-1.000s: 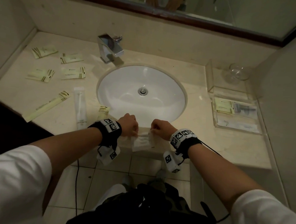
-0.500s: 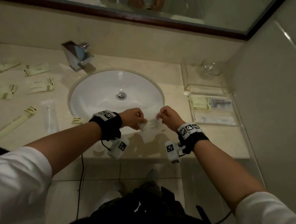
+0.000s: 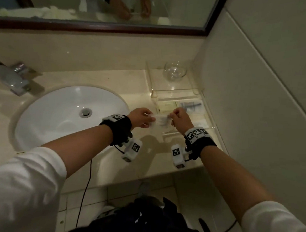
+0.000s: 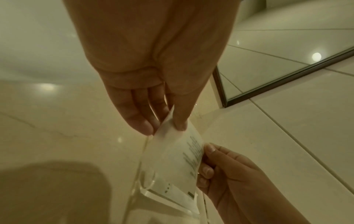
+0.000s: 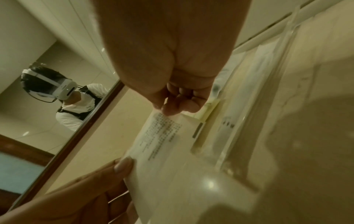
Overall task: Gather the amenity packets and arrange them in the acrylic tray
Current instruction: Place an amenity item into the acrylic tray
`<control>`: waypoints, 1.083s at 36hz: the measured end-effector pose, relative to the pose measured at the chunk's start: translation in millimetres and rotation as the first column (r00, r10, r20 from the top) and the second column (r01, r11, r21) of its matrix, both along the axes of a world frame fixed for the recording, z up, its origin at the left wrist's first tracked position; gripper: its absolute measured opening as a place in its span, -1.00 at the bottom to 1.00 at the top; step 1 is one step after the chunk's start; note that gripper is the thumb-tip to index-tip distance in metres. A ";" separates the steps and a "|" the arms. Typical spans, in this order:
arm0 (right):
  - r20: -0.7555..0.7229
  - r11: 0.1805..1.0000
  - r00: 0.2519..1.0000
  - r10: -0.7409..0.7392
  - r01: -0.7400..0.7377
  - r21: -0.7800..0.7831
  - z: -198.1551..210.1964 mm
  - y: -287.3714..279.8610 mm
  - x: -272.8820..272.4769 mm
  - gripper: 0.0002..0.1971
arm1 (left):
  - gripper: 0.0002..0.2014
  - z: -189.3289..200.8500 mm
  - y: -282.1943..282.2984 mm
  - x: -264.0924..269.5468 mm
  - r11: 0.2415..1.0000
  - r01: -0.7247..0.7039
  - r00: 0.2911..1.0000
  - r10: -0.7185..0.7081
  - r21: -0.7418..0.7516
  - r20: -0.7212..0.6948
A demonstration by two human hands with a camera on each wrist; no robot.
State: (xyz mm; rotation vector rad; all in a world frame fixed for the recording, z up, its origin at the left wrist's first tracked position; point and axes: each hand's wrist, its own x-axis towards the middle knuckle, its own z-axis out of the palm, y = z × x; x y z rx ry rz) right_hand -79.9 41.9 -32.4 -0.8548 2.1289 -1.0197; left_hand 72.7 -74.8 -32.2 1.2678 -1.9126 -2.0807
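Observation:
Both hands hold one white amenity packet [image 3: 160, 120] with printed text stretched between them, just above the near left corner of the clear acrylic tray [image 3: 211, 127]. My left hand [image 3: 142, 117] pinches its left edge between thumb and fingers. My right hand [image 3: 177, 117] pinches the right edge with curled fingers. The wrist views show the same packet [image 4: 173, 157] [image 5: 162, 151] held at both ends. Inside the tray lie a pale yellow packet [image 3: 168, 105] and a clear-wrapped item [image 3: 192, 106], partly hidden by my right hand.
A white sink basin [image 3: 68, 114] sits left of the hands, with a chrome faucet [image 3: 11, 78] at far left. A glass bowl [image 3: 174, 71] stands on an acrylic stand behind the tray. A tiled wall [image 3: 258, 86] closes the right side; a mirror [image 3: 101, 3] runs above.
Both hands lifted the white packet from the counter's front edge and carried it right, from in front of the sink to over the tray. The view swung right; the left-side packets left the frame.

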 end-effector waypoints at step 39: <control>-0.288 0.992 0.956 -0.055 0.084 0.090 -26.6 -0.1 -154.6 -0.59 | -0.78 -24.2 -0.7 -213.0 0.985 -0.155 0.975 0.165 -0.081 0.150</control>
